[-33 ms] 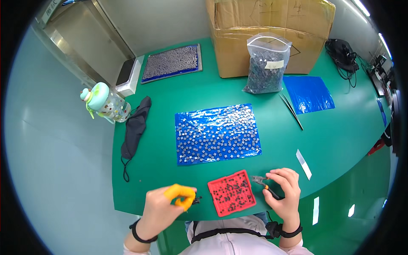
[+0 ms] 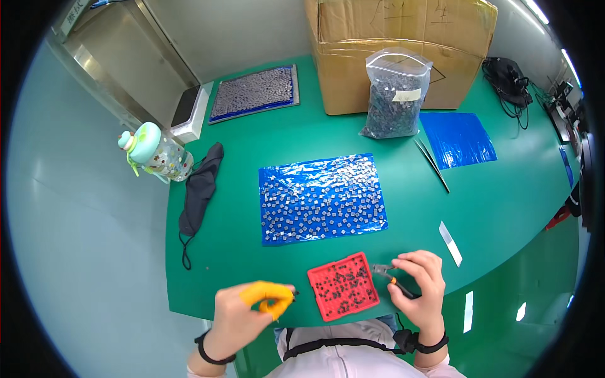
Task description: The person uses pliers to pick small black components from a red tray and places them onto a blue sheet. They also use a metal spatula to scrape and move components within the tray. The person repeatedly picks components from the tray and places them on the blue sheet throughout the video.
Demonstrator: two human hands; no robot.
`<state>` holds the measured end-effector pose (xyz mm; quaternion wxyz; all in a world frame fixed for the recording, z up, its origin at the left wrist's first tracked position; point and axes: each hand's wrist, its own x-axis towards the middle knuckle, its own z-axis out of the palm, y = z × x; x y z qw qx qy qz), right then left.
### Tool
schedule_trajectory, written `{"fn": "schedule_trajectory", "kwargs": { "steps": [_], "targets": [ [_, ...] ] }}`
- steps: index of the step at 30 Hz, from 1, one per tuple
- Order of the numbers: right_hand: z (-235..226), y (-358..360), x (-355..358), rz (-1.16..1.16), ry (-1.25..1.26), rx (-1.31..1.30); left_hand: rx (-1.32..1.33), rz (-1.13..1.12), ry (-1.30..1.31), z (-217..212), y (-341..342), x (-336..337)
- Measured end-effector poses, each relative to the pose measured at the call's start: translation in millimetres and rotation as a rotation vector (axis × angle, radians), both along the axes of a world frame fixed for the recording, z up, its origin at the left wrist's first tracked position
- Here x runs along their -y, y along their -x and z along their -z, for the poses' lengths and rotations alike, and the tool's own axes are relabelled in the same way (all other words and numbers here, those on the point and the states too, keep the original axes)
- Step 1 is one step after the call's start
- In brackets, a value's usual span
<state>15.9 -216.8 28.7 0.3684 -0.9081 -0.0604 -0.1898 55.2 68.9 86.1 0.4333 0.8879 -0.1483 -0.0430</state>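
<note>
My left hand (image 2: 244,310), with yellow finger covers on thumb and forefinger, is closed in a pinch left of the red tray. A small dark part (image 2: 295,293) peeks out at its fingertips; most of it is hidden. Small black pieces are scattered over the shallow red tray (image 2: 311,275) between my hands. My right hand (image 2: 421,285) grips small pliers (image 2: 392,278) with dark handles and an orange band, their metal jaws close to the tray's right edge. Beyond the tray lies a blue film sheet (image 2: 271,237) covered with many small square metallic pieces.
Tweezers (image 2: 432,165) and a white strip (image 2: 450,244) lie to the right, near a bare blue sheet (image 2: 459,142). A filled zip bag (image 2: 394,107) leans on a cardboard box (image 2: 346,69). A bottle (image 2: 157,151), dark mask (image 2: 201,189) and loaded panel (image 2: 255,93) are left.
The left fingers have turned slightly, and less of the dark part shows. My right hand and the pliers have shifted a little to the left.
</note>
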Motion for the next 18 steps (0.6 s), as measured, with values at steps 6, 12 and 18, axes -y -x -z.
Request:
{"fn": "schedule_trajectory", "kwargs": {
  "steps": [6, 12, 18],
  "targets": [
    [-21.1, 1.9, -18.1, -0.323, -0.142, 0.013, -0.228, -0.093, 0.666, 15.6, 34.0, 29.7],
    [-24.3, 1.6, -21.6, -0.347, -0.154, -0.005, -0.142, -0.119, 0.733, 19.6, 34.0, 43.6],
    [-20.4, 3.2, -24.5, -0.325, -0.203, -0.027, -0.113, -0.043, 0.712, 21.8, 37.1, 37.3]
  ]
}}
